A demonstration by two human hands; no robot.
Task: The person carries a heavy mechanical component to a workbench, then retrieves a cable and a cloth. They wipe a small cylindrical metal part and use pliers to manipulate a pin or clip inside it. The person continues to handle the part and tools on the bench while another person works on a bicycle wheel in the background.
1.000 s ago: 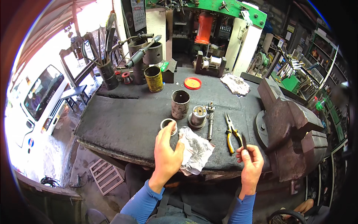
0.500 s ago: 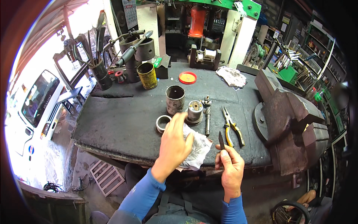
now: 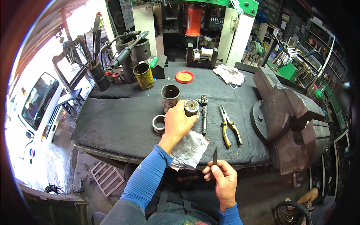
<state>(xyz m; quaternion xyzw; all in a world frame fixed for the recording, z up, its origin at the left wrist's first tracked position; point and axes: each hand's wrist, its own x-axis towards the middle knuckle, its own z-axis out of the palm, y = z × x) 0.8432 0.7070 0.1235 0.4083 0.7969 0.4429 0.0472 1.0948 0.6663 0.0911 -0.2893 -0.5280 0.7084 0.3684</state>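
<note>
My left hand [image 3: 177,123] is wrapped round a short cylindrical metal part [image 3: 191,106] with a round hole in its top, standing on the bench. Just beyond the hand is an open metal cylinder [image 3: 171,98], and a metal ring [image 3: 158,124] lies to its left. A stained white rag [image 3: 190,150] is spread below my left wrist. At the bench's front edge, my right hand [image 3: 222,179] pinches a thin dark blade [image 3: 215,157], pointed end up. Between the hands and the vise lie a metal shaft [image 3: 204,119] and yellow-and-black long-nose pliers [image 3: 229,127].
A large vise [image 3: 288,123] is mounted at the bench's right side. Toward the back stand a yellow can [image 3: 144,77], a red lid [image 3: 184,77], another rag [image 3: 229,75] and a tool holder [image 3: 98,77]. A bicycle wheel [image 3: 291,214] and part of a person are at lower right.
My left hand has moved forward and closed round the cylindrical part. My right hand, holding the blade, has come slightly lower and left. The view has shifted a little.
</note>
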